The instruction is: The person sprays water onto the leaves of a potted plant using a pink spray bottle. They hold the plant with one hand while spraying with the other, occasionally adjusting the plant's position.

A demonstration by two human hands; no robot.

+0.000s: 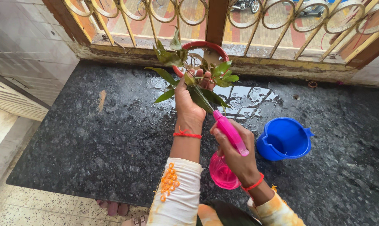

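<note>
While the left hand [188, 102] reaches forward over the dark speckled worktop [93, 138], its fingers close around the stems and leaves of the potted plant [193, 71], bunching and lifting the foliage just in front of the red pot [204, 46], which stands at the back edge by the window grille [281, 21]. An orange thread circles that wrist. Just right of the plant, the right hand [235, 155] grips a pink spray bottle [225, 163], fingers wrapped about its neck and trigger, with the pink nozzle tilted up toward the held leaves and almost touching them. A puddle [248, 98] shines on the worktop right of the plant. Further right stands a blue plastic mug [285, 138], well apart from both hands. Judging by this, misting the leaves is the step in hand; the next squeeze calls for a steady nozzle aimed at the leaf surfaces while the left hand keeps them spread.
</note>
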